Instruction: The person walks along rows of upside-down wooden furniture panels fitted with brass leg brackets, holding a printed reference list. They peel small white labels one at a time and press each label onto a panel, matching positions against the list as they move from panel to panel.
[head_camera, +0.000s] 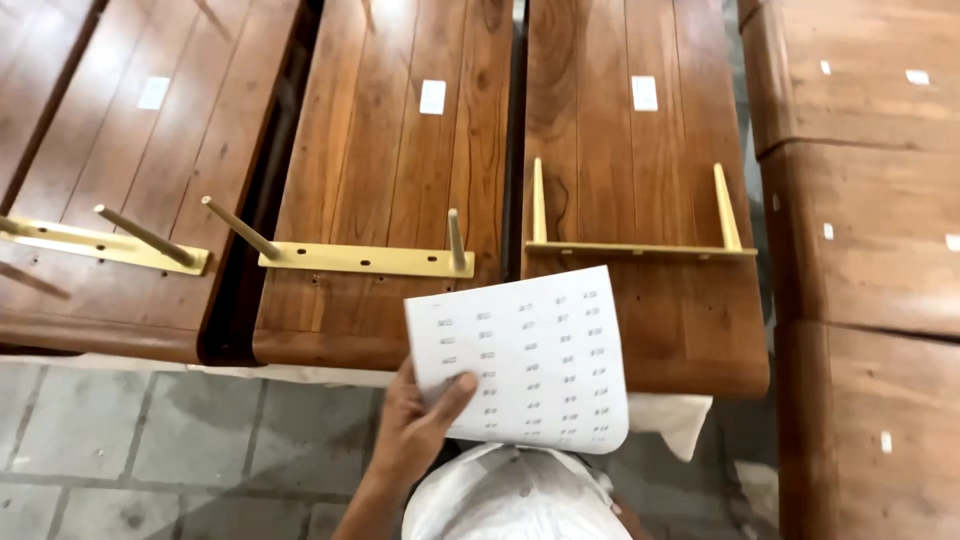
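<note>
One bare hand (415, 425) and forearm show — no sleeve, glove, ring or watch visible.

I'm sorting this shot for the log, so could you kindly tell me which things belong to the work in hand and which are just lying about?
In hand:
- left hand, gripping the sheet
- white sheet of small labels
- middle wooden panel with brass bracket
- right wooden panel

Lying about:
- stacked panels at far right
- white cloth under the panels
- tiled floor
</note>
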